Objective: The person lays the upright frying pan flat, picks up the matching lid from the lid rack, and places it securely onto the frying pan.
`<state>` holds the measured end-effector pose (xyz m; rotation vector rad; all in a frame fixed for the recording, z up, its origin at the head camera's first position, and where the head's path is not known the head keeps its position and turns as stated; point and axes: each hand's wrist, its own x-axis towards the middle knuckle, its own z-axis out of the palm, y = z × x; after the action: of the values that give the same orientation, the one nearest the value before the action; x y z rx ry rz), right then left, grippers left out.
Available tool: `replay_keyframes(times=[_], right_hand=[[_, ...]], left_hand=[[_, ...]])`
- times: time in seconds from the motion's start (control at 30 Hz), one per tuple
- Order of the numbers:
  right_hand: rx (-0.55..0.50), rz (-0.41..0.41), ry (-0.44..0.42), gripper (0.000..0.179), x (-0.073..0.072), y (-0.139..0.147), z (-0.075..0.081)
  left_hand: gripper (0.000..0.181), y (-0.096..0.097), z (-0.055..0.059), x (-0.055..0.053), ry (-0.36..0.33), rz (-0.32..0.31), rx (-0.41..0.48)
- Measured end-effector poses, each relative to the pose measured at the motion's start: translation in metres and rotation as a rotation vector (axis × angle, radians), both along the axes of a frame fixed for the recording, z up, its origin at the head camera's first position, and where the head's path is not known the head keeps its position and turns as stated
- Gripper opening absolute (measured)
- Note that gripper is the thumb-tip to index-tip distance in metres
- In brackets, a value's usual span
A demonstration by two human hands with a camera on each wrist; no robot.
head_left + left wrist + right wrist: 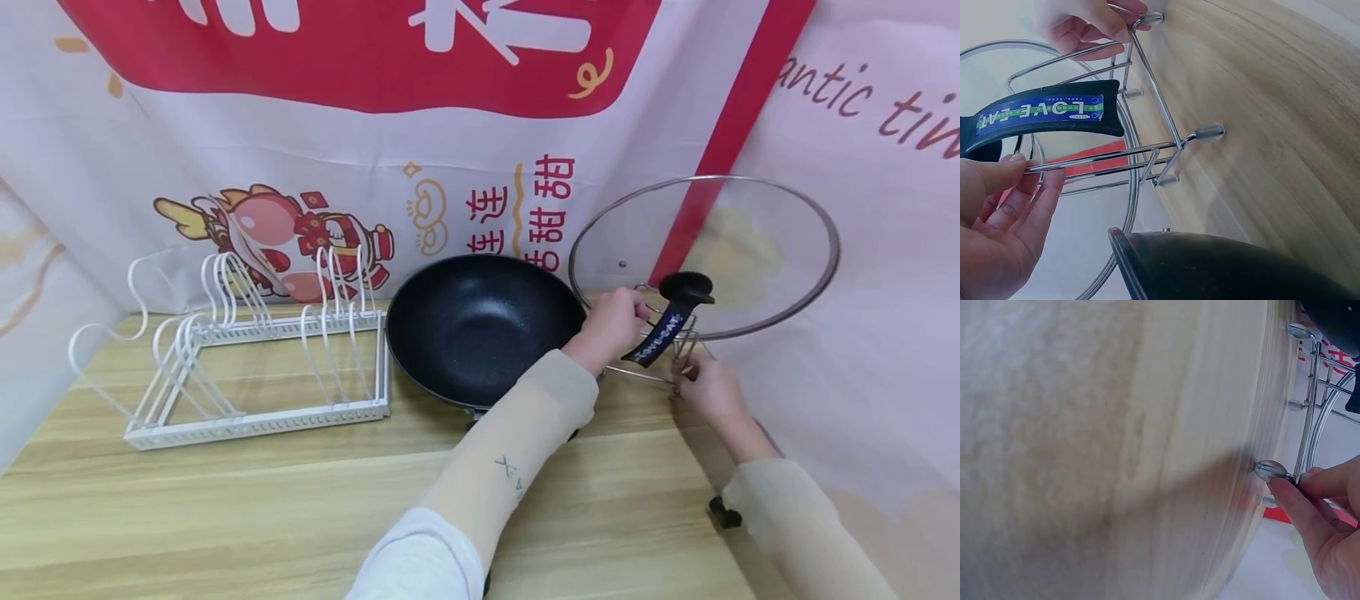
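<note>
A wire lid stand (1154, 87) of shiny metal, with clear-capped feet, stands at the table's right rear and holds a large glass lid (750, 250) tilted upright. The lid's black handle (663, 329), lettered LOVE-EAT, points forward between the two hands. My left hand (611, 325) pinches one side bar of the stand between thumb and fingers. On the other side, my right hand (708, 387) pinches the wire close to a front foot (1270, 469). The feet sit at the wooden tabletop. My left forearm crosses in front of a black wok (483, 329).
A white rack (255, 425) with upright wire loops stands at the left. The wok sits between it and the lid stand. Printed cloth (337, 133) hangs behind the table (247, 508). A small black piece (723, 512) shows at the table's right edge.
</note>
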<state>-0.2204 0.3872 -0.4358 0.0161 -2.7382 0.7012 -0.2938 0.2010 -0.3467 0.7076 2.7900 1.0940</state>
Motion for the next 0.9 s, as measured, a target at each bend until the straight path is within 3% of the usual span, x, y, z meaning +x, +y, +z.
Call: replay_keyframes(times=[0.9], right_hand=[[-0.009, 0.004, 0.002, 0.005, 0.017, 0.002, -0.002]], left_hand=[[0.014, -0.002, 0.004, 0.010, 0.000, -0.041, -0.032]])
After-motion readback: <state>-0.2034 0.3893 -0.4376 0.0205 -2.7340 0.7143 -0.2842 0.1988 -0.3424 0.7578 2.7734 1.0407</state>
